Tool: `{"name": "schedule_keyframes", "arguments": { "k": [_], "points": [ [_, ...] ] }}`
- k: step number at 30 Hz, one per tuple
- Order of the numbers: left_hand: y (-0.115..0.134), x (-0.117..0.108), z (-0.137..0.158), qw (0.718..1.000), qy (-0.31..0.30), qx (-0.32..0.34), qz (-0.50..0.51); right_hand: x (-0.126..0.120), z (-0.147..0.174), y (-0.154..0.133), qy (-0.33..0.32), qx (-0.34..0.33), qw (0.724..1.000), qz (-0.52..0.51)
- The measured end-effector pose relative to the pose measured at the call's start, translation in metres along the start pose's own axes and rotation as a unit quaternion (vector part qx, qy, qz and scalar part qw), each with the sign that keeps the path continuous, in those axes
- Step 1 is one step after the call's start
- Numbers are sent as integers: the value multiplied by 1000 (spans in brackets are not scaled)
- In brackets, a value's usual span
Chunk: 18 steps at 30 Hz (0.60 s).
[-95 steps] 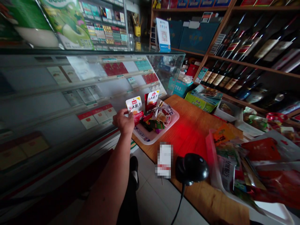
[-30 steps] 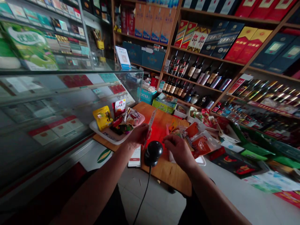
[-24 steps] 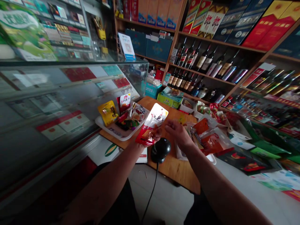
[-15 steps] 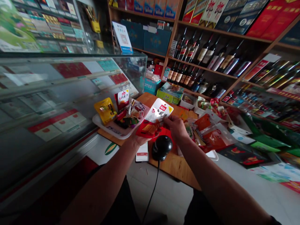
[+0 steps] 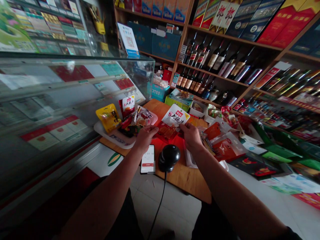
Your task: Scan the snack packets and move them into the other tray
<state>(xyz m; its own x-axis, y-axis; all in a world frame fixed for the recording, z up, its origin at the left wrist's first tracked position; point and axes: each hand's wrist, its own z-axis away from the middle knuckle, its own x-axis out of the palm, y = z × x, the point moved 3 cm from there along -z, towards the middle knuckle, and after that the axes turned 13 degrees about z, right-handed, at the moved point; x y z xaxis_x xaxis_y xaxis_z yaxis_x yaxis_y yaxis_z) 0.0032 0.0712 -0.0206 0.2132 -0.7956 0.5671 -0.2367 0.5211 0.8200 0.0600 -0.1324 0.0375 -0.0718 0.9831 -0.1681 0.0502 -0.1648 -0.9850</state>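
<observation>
A red-and-white snack packet (image 5: 174,120) is held up between my two hands. My left hand (image 5: 147,135) pinches its lower left corner, and my right hand (image 5: 191,134) grips its right edge. Just below the packet stands a black dome-shaped scanner (image 5: 170,155) on a cable, with red light on the table behind it. A phone (image 5: 148,160) lies left of the scanner. On the left, a white tray (image 5: 120,141) holds a yellow packet (image 5: 108,117), another red-and-white packet (image 5: 128,106) and several small snacks.
The wooden table (image 5: 192,180) carries these things. Right of my right hand lies a pile of red snack packets (image 5: 227,146). A glass display counter (image 5: 62,100) runs along the left. Bottle shelves (image 5: 217,63) stand behind, and a green box (image 5: 178,100) sits at the table's far side.
My left hand has moved from beneath the packet to its left corner. The packet has turned to face me more squarely, lower part nearer the scanner. The view has shifted slightly.
</observation>
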Motion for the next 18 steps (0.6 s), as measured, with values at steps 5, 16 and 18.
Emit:
{"name": "schedule_keyframes", "arguments": {
  "k": [5, 16, 18],
  "points": [
    [-4, 10, -8, 997, -13, 47, -61, -16, -6, 3, 22, -15, 999, 28],
    [2, 16, -12, 985, -2, 117, -129, -26, -5, -8, -41, 4, 996, -74],
    [-1, 18, -12, 991, 4, 108, -80, -25, -4, -9, -49, 19, 994, -99]
  ]
}}
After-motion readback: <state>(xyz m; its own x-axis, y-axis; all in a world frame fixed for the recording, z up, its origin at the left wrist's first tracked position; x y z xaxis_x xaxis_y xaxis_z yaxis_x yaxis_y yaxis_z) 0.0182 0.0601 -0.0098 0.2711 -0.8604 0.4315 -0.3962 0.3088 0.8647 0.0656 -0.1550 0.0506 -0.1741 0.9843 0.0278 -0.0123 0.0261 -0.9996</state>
